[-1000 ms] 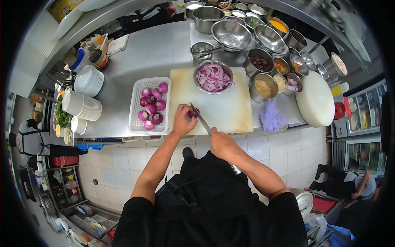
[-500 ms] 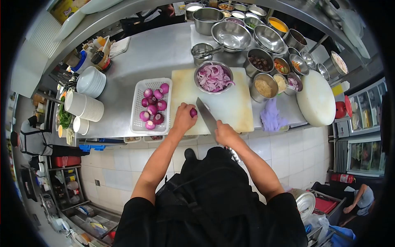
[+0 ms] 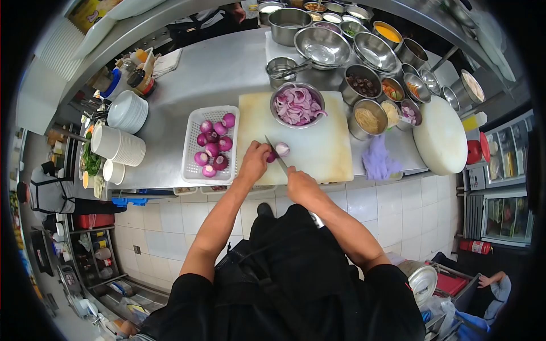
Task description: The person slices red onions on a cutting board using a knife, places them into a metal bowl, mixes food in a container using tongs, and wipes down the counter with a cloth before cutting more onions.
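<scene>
My left hand [image 3: 254,162] is closed on a red onion piece [image 3: 272,156] at the near left of the white cutting board [image 3: 327,162]. In my right hand [image 3: 304,187] is a kitchen knife [image 3: 278,156], its blade edge-down against the onion. Just right of the blade lies a paler onion half [image 3: 282,149]. A steel bowl of sliced red onion [image 3: 297,105] stands at the board's far edge. Left of the board, a white plastic basket [image 3: 187,162] holds several whole red onions [image 3: 211,149].
Steel pots and bowls of ingredients [image 3: 364,82] crowd the back right. A purple cloth [image 3: 380,159] and a thick round white block [image 3: 439,136] sit right of the board. White bowls [image 3: 127,112] are stacked left. Other people [image 3: 51,187] are at the sides.
The knife has moved left and turned from showing its broad side to edge-down on the onion. A pale onion half now shows right of the blade. My left hand stays nearly in place.
</scene>
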`<state>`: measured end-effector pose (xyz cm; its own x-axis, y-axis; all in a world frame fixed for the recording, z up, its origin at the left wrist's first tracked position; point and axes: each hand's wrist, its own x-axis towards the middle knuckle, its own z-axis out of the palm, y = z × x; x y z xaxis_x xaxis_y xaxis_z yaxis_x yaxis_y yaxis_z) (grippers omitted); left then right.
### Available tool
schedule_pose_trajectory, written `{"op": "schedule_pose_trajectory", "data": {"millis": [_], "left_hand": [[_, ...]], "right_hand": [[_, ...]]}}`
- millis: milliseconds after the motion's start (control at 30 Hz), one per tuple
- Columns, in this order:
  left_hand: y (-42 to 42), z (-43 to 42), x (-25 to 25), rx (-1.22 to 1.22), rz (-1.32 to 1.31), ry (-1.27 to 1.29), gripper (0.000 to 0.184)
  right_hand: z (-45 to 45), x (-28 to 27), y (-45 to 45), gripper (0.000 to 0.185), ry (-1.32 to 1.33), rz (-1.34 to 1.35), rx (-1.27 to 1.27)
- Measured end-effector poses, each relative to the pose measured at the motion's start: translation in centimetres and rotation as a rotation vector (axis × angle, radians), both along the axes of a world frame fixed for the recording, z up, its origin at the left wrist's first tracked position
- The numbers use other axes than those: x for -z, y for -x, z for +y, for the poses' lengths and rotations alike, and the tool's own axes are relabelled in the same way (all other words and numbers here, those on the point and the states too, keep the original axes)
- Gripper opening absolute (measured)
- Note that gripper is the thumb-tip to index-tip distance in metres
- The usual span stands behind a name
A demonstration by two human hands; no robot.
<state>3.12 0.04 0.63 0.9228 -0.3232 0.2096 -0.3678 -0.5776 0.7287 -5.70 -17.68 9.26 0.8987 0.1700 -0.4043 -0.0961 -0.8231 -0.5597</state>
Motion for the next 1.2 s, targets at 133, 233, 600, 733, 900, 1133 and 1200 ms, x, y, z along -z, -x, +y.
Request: {"op": "schedule_pose_trajectory", "data": {"millis": [133, 233, 600, 733, 900, 1133, 1200], "left_hand": [[0.3, 0.1, 0.3, -0.023, -0.031, -0.006, 0.012], [0.3, 0.2, 0.6, -0.030, -0.029, 0.015, 0.012], [0.3, 0.4, 0.6, -0.015, -0.063, 0.080, 0.011], [0.7, 0.5, 1.1, -0.026, -0.065, 0.067, 0.012], [0.8, 0.4, 0.8, -0.014, -0.068, 0.174, 0.013], [1.3, 0.1, -0.5, -0.144, -0.137, -0.179, 0.013], [1.5, -0.5, -0.7, -0.159, 0.038, -0.031, 0.008]], "right_hand": [[-0.6, -3.5, 0.7, 0.029, -0.004, 0.046, -0.027], [0.1, 0.2, 0.1, 0.028, -0.024, -0.033, -0.017], [0.3, -0.3, -0.9, 0.030, -0.012, 0.010, -0.014], [-0.1, -3.1, 0.3, 0.031, -0.031, 0.008, -0.012], [0.1, 2.3, -1.9, 0.028, -0.040, -0.041, -0.034], [-2.2, 2.7, -2.0, 0.030, 0.004, -0.059, 0.022], [-1.5, 2.5, -1.5, 0.030, 0.027, -0.083, 0.017]]}}
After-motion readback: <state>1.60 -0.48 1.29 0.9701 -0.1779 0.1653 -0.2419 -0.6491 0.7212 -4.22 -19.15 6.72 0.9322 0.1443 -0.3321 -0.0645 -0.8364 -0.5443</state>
